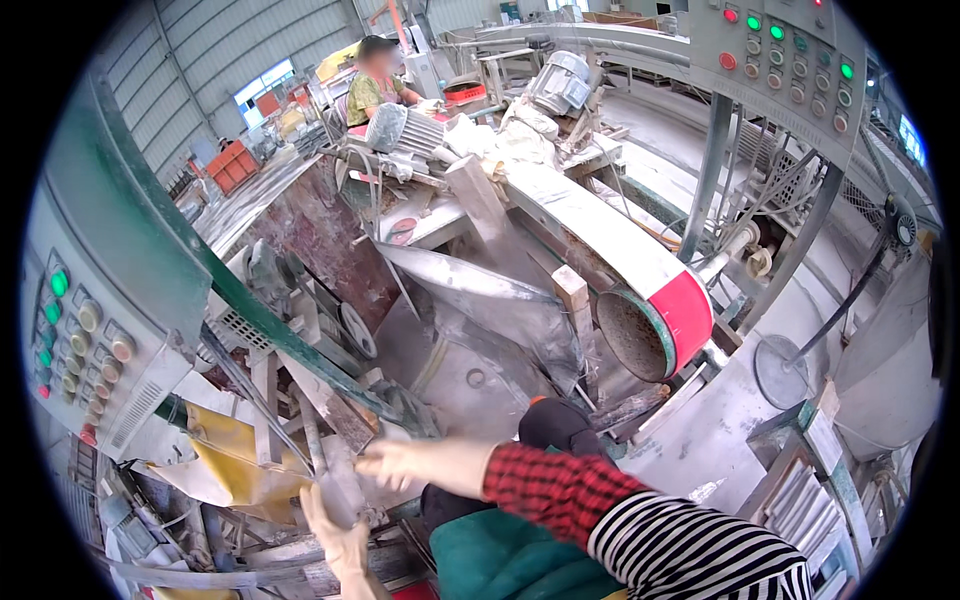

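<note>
There is a single view, from a wide fisheye camera worn on the person's head. It looks forward and down over a dusty stone-cutting machine (pixel 600 250) that fills the middle ground. Straight edges bow toward the round black rim. The person's own hands, the left hand (pixel 335 530) and the right hand (pixel 400 462), sit close at the lower edge. A control panel (pixel 85 340) is near on the left, and another person (pixel 375 85) sits far off at the top.

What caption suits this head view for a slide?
Gloved left hand and right hand hold a grey stone piece below a dusty cutting machine, control panel at left.
</note>
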Tool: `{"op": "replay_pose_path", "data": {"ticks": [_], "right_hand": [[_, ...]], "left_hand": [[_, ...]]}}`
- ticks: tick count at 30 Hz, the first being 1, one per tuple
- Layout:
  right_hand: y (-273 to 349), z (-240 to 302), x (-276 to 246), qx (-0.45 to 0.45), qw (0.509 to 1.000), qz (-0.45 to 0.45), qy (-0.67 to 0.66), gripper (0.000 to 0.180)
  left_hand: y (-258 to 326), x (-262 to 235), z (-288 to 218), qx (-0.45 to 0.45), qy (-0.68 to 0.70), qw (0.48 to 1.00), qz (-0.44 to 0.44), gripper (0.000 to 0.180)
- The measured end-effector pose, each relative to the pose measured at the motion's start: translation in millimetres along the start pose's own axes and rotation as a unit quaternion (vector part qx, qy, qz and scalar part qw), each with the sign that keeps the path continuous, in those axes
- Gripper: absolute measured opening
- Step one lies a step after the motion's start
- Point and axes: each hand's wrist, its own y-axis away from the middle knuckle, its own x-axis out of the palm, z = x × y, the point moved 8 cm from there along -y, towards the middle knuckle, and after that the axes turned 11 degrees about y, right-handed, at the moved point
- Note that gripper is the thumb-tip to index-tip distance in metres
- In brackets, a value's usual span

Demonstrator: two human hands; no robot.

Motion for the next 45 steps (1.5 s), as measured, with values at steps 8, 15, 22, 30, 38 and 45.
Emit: {"op": "replay_pose_path", "data": {"ticks": [8,15,22,30,38,45], "right_hand": [[-2.7,16.4,-26.3,-0.076,0.925,-0.367,0.062,0.061],[168.6,-65.9,-283.7,-0.026,0.733,-0.68,-0.015,0.074],[490.3,-129.8,-372.3,0.018,0.567,-0.818,-0.094,0.066],[523.5,-160.5,-381.8,0.035,0.551,-0.815,-0.174,0.048],[520.2,-167.9,-410.5,0.076,0.578,-0.808,-0.081,0.051],[515.3,-181.7,-412.2,0.249,0.659,-0.708,-0.054,0.07]], "left_hand": [[-15.2,27.6,-65.0,0.232,0.038,0.969,0.076,0.082],[6.8,-94.5,52.0,0.126,-0.251,0.958,-0.066,0.057],[99.6,-177.9,164.8,-0.149,-0.38,0.896,-0.175,0.054],[103.7,-175.6,160.4,-0.059,-0.468,0.856,-0.209,0.049],[108.6,-166.2,164.5,-0.074,-0.426,0.877,-0.21,0.045],[114.1,-163.1,155.8,-0.047,-0.446,0.866,-0.222,0.043]]}}
